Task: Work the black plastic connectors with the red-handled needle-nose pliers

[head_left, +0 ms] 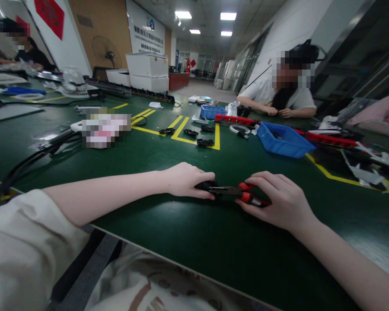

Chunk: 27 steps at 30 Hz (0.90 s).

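Near the front of the green table, my left hand [189, 181] is closed around a small black part [207, 185], whose exact kind I cannot make out. My right hand [278, 198] grips long-nose pliers [246, 196] by their red and black handles. The metal jaws point left and reach the black part, at or against its right end. Whether they pinch it is too small to tell. Farther back, several similar black parts [205, 142] lie around the yellow tape marks.
A blue bin [283, 140] stands to the right, a smaller blue bin [213, 112] farther back. Red strips [235, 119] lie behind them. Black cables [29, 162] run along the left. Across the table sits a person [287, 93]; another person [35, 56] is at far left.
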### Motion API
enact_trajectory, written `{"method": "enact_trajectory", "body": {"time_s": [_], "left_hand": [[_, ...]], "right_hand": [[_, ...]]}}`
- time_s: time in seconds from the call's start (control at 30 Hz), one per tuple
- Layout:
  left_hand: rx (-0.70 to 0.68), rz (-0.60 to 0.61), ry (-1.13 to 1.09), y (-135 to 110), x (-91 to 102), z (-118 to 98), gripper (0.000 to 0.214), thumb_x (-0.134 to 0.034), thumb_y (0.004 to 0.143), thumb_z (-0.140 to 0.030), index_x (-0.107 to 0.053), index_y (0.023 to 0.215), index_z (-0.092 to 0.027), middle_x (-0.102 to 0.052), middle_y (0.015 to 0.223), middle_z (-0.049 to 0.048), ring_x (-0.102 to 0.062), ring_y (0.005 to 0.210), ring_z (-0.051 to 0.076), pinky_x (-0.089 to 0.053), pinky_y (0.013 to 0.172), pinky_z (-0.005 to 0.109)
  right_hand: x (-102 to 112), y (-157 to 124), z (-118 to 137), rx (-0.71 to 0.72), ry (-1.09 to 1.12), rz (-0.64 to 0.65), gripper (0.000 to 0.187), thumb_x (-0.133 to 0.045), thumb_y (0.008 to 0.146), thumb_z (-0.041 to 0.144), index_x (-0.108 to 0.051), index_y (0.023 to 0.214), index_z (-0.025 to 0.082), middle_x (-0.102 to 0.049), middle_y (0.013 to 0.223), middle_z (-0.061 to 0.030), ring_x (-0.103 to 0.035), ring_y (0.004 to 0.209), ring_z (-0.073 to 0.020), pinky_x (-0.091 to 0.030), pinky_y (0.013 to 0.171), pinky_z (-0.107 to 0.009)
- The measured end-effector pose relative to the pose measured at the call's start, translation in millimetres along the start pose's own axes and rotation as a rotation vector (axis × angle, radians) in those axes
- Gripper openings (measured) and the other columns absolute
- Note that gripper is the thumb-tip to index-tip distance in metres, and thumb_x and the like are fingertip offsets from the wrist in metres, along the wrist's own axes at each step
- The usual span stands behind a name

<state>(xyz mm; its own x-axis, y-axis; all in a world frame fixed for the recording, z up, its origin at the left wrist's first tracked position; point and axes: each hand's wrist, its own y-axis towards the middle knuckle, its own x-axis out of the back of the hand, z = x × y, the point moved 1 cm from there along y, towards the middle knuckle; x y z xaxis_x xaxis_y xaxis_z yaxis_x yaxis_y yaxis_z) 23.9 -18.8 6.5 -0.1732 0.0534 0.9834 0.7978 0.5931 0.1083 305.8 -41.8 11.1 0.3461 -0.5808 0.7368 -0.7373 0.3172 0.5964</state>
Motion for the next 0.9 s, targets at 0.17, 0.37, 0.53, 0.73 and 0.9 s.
{"method": "enact_trajectory", "body": {"time_s": [0.17,0.37,0.53,0.73,0.9], "left_hand": [[-0.002,-0.003,-0.009,0.3,-0.4,0.4,0.038,-0.058,0.102,-0.059,-0.059,0.111,-0.023,-0.077,0.097,0.0027,-0.072,0.078,0.020,-0.034,0.059,0.026],[0.007,-0.004,0.003,0.2,-0.6,0.3,0.039,-0.057,0.102,-0.060,-0.059,0.112,-0.023,-0.076,0.095,0.0023,-0.072,0.077,0.019,-0.033,0.057,0.026],[0.002,-0.006,-0.019,0.3,0.6,-0.1,0.037,-0.058,0.102,-0.058,-0.059,0.112,-0.023,-0.076,0.096,0.0021,-0.072,0.076,0.019,-0.034,0.057,0.026],[0.008,-0.002,0.007,0.4,0.7,0.1,0.038,-0.056,0.103,-0.060,-0.059,0.112,-0.023,-0.077,0.097,0.0028,-0.072,0.077,0.020,-0.034,0.057,0.026],[0.007,0.011,0.016,0.5,1.3,-0.9,0.039,-0.054,0.103,-0.060,-0.059,0.113,-0.023,-0.077,0.099,0.0035,-0.073,0.079,0.020,-0.035,0.058,0.026]], "right_hand": [[0.3,-0.5,-0.6,-0.017,0.008,0.010,0.031,-0.072,0.092,0.045,-0.061,0.105,0.020,-0.072,0.097,-0.0088,-0.067,0.078,-0.0196,-0.051,0.068,-0.033],[-0.1,-2.2,-1.2,-0.032,0.039,0.032,0.029,-0.072,0.091,0.044,-0.061,0.102,0.020,-0.071,0.094,-0.0079,-0.062,0.072,-0.0184,-0.049,0.064,-0.033],[-0.4,-1.7,0.0,-0.051,0.058,0.051,0.027,-0.072,0.091,0.044,-0.062,0.102,0.021,-0.070,0.094,-0.0079,-0.062,0.073,-0.0187,-0.048,0.064,-0.034],[-1.3,-0.4,-0.4,-0.084,0.085,0.082,0.026,-0.073,0.090,0.044,-0.064,0.101,0.022,-0.071,0.095,-0.0078,-0.063,0.073,-0.0189,-0.049,0.065,-0.034],[-0.4,-1.1,-3.2,-0.036,0.058,0.069,0.027,-0.072,0.090,0.044,-0.063,0.101,0.021,-0.071,0.095,-0.0083,-0.062,0.072,-0.0188,-0.048,0.065,-0.034]]}}
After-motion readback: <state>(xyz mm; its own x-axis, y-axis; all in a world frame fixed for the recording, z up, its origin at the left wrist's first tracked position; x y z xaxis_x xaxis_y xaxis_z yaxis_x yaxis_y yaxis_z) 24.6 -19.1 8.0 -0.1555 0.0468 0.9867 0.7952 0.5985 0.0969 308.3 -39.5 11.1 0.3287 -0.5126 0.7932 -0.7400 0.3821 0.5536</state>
